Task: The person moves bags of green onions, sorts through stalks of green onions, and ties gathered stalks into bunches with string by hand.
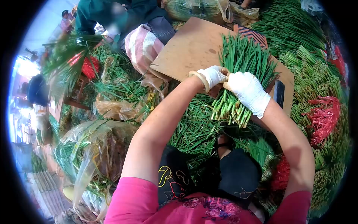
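Note:
A thick bunch of green chives (248, 56) lies across a tilted wooden board (194, 44), leaf tips pointing away and pale cut stem ends toward me. My left hand (214, 77), in a white glove, is closed at the left side of the bunch, its fingertips pinched together. Against those fingertips, my right hand (248, 91), also gloved in white, is curled closed over the top of the stems. Whatever thin thing may be between the fingertips is too small to make out.
Stacked chive bunches (309, 82) fill the right side, with red ties (324, 119) on them. Loose leaves (194, 130) cover the ground below the board. A plastic-wrapped bundle (100, 145) sits at left. Another person (149, 22) in dark green sits across from me. A dark block (279, 91) rests on the board.

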{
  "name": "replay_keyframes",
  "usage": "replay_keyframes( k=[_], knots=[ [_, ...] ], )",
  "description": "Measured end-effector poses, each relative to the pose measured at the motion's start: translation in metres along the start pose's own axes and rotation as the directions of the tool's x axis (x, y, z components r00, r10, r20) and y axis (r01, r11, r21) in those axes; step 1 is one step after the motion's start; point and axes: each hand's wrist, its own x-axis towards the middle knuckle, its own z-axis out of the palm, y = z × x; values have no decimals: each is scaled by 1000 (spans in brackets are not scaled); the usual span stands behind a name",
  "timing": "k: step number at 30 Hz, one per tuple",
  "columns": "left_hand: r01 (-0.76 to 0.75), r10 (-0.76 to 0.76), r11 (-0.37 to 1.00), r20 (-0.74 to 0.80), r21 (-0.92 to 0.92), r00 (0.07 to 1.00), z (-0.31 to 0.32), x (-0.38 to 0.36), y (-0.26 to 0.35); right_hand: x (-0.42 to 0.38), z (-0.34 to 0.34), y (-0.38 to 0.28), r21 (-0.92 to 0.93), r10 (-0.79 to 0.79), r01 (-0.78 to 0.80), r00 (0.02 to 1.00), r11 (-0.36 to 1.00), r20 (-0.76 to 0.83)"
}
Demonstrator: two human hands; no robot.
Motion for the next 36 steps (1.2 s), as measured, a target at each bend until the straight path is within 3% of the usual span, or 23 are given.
replay_keyframes(
  k=[1, 5, 6, 8, 10, 11, 12, 14, 15, 16, 17, 18, 19, 21, 22, 23, 25, 28, 29, 31, 33, 35, 36],
  knots=[
    [-38, 39, 998, -18, 54, 999, 0, 3, -1, 1, 1, 1, 0, -19, 19, 1000, 1000, -3],
    [64, -69, 985, -24, -162, 997, 8, -5, 5, 7, 3, 1, -129, 49, -36, 993, 991, 106],
    [39, -39, 997, 7, -66, 999, 6, -5, 7, 7, 1, 2, -78, 83, -74, 990, 994, 115],
    [106, -106, 994, 0, -36, 994, 8, -10, 14, -1, -2, 1, 200, 193, -171, 976, 965, -98],
    [165, -167, 984, -19, -60, 986, 14, -25, 24, -9, -28, -22, 525, 315, -144, 915, 839, -253],
    [-1, 3, 1000, -106, 23, 994, 19, -20, 16, -13, -45, -41, 665, 302, -49, 914, 745, -270],
    [-15, 23, 996, -89, 89, 996, 12, -10, 4, -22, -60, -69, 695, 285, -33, 925, 718, -250],
    [-75, 108, 966, -121, 247, 987, 9, -6, -2, -41, -93, -121, 719, -90, 182, 982, 671, -164],
    [-106, 173, 934, -175, 341, 969, 12, -8, -1, -54, -102, -152, 675, -278, 290, 952, 678, -130],
    [-120, 237, 893, -227, 434, 944, 16, -11, 0, -60, -105, -172, 885, -446, 143, 891, 442, 79],
    [-192, 353, 828, -224, 526, 908, 19, -16, -1, -74, -109, -173, 916, -487, -32, 840, 399, 241],
    [-100, 177, 953, -258, 286, 950, 23, -18, 0, -82, -103, -161, 869, -387, 44, 906, 492, 173],
    [-52, 134, 967, -321, 251, 937, 31, -25, 3, -86, -100, -137, 804, -292, 104, 952, 586, 89],
    [-115, 113, 993, -372, 18, 921, 35, -24, -9, -101, -82, -82, 822, 251, -257, 957, 508, 144],
    [-141, 114, 989, -396, -41, 911, 33, -17, -20, -118, -52, -53, 959, 377, -267, 902, 97, 213],
    [-200, 145, 974, -386, -107, 911, 33, -12, -26, -135, -22, -23, 941, 494, -128, 825, -314, 277],
    [-269, 146, 916, -377, -298, 915, 38, -7, -32, -153, 7, 21, 740, 482, -566, 566, -362, 669],
    [-285, 170, 877, -305, -387, 937, 38, -1, -39, -151, 43, 28, 553, 374, -494, 419, -671, 828],
    [-299, 195, 874, -287, -383, 938, 37, 2, -42, -144, 51, 25, 552, 355, -417, 462, -722, 813],
    [-294, 157, 836, -311, -464, 937, 53, -3, -28, -119, 36, -8, 737, 536, -409, 509, -539, 674],
    [-348, 283, 904, -263, -249, 922, 46, 2, -15, -116, 83, -14, 843, 604, -214, 613, -494, 510],
    [-459, 460, 887, -145, 42, 876, 64, -24, 34, -105, 107, -42, 853, 777, 85, 465, -516, 424],
    [-604, 745, 497, 50, 623, 665, 63, -27, 50, -102, 90, -49, 778, 693, 102, 537, -620, 482]
  ],
)
